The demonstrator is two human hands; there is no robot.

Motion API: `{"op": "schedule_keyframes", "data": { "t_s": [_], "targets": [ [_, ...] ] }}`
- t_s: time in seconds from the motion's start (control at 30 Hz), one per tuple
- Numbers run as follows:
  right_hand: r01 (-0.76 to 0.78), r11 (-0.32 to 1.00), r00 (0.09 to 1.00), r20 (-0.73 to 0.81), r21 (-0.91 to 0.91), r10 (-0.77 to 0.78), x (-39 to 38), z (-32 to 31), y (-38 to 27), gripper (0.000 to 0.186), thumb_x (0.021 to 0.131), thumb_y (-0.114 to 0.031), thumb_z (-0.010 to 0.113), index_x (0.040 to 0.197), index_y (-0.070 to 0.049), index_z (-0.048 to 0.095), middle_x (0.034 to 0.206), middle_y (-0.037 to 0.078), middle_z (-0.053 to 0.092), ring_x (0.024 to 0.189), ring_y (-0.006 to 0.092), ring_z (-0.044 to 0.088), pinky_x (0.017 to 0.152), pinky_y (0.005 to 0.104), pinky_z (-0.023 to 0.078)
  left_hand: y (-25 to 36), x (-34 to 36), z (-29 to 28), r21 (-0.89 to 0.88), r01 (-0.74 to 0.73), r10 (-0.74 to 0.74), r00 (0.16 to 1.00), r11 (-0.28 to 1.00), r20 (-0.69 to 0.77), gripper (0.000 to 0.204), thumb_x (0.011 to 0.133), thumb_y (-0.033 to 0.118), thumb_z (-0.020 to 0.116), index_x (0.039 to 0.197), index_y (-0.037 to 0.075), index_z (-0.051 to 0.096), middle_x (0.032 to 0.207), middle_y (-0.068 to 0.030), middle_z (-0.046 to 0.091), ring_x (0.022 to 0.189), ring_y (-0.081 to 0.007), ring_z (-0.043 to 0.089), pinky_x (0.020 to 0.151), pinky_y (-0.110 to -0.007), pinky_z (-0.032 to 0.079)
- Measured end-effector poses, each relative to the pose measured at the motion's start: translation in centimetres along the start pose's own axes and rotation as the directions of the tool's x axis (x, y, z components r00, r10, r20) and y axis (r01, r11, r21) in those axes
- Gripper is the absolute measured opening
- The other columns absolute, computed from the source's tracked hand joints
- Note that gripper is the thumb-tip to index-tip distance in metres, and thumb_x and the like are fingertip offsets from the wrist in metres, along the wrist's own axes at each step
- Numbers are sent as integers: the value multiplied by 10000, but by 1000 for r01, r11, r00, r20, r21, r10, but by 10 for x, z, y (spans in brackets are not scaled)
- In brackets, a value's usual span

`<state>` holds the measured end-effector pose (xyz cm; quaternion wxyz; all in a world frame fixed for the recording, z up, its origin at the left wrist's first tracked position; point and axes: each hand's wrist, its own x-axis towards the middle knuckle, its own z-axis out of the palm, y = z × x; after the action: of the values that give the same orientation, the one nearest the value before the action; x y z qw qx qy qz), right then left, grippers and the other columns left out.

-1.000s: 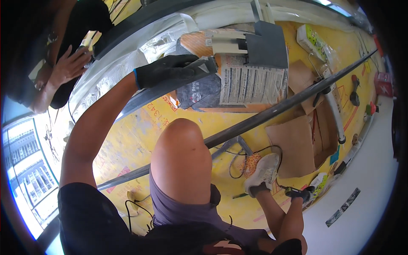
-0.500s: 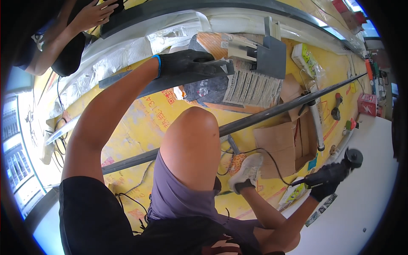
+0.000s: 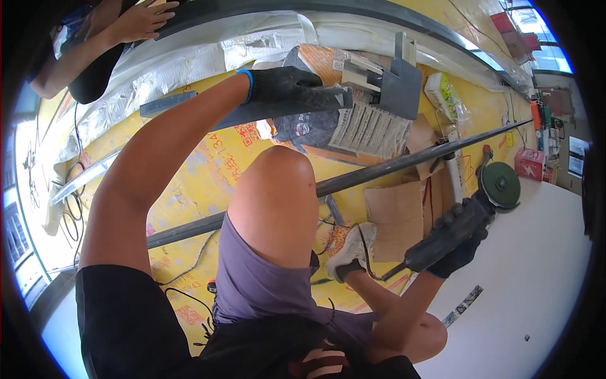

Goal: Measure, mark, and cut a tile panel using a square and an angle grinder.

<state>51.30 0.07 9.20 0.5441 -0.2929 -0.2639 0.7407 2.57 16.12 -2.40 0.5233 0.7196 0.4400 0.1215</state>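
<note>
- Two gloved hands are ours: the left hand (image 3: pixel 284 86) up near twelve o'clock in our view, the right hand (image 3: pixel 459 258) out toward four.
- Our left hand is closed over the dark bar (image 3: pixel 271 112), close to its three o'clock end; the glove hides exactly how our fingertips meet it.
- Our right hand is wrapped around the black body of a grinder (image 3: pixel 429 246), whose green disc (image 3: pixel 500 185) faces up toward us. We cannot tell whether it is spinning.
- The bar's near end lies at about ten o'clock from the disc, well apart from it. Our left hand is much the nearer to that end, just beside it.
- The bar's long axis runs roughly nine to three o'clock; the grinder's points between one and two, its cord (image 3: pixel 377 278) leaving from the opposite end.
- Between bar and grinder slants a long pole (image 3: pixel 391 168), from eight o'clock up to two, passing beyond our raised knee (image 3: pixel 278 170).
- The bar's end overlaps a printed bag (image 3: pixel 379 136) in our view; we cannot tell if they touch. A grey bracket (image 3: pixel 401 88) sits on the bag, at three o'clock from our left hand.
- Toward eleven o'clock shows a co-worker's bare hand (image 3: pixel 140 24), away from the bar.
</note>
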Motion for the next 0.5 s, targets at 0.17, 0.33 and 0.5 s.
{"op": "schedule_keyframes", "data": {
  "t_s": [0.17, 0.33, 0.5],
  "targets": [
    [34, 996, 999, -33, 77, -32, -3, 7, 0, 690, 1002, -583, 579, 1447, -68, 470, 1257, 161, 585, 1028, 324, 599, 867, 531, 489, -6, 3, 1, 54, -40, 41, 999, 998, -4, 628, 1008, 519, 492, 1420, 52, 572, 1394, -211, 617, 1282, -350, 580, 1090, -439, 424],
    [-76, 971, 996, 71, 227, 61, 12, 1, 33, 725, 983, -592, 602, 1428, -37, 464, 1234, 166, 574, 1031, 314, 587, 901, 528, 476, 0, 1, -1, 57, -3, 3, 1000, 998, 0, 669, 1006, 525, 519, 1462, 35, 527, 1432, -212, 590, 1315, -344, 559, 1117, -431, 411],
    [-172, 913, 983, 118, 371, 137, 18, 10, 55, 753, 971, -591, 626, 1427, -20, 446, 1181, 134, 570, 981, 284, 577, 860, 491, 490, 3, 0, -4, 21, -1, 0, 999, 1000, 52, 785, 995, 565, 559, 1519, -12, 462, 1498, -230, 543, 1374, -350, 525, 1162, -421, 392]
  ]
}}
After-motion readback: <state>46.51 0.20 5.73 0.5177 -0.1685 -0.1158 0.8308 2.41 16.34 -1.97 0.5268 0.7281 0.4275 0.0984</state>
